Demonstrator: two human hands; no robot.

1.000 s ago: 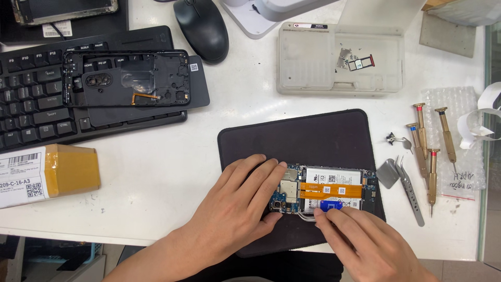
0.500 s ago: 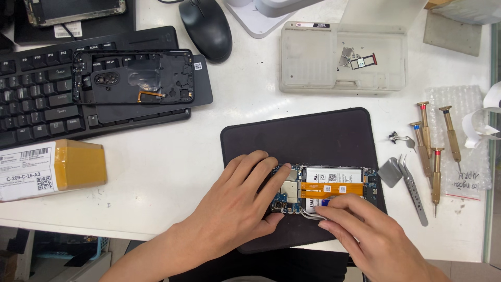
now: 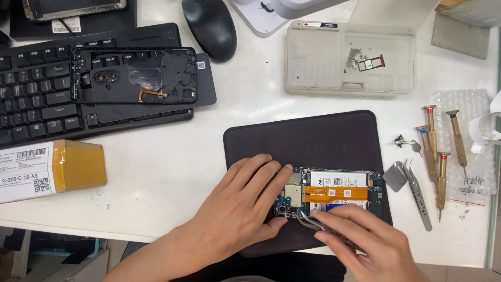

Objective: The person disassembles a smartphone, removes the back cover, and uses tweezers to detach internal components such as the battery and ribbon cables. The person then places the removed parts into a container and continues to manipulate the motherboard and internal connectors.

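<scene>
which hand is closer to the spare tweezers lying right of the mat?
Right. The right hand works at the opened phone, just left of the spare tweezers; the left hand rests on the phone's far left end.

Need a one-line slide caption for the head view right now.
Left hand steadies an opened phone on a dark mat while right hand works tweezers at its lower edge.

A small cardboard box (image 3: 52, 169), sealed with brown tape and bearing a white label (image 3: 23, 172), is seen at the bench's left edge. A white barcode sticker (image 3: 66, 25) is found at top left, just below a dark-framed screen (image 3: 73, 6).
</scene>
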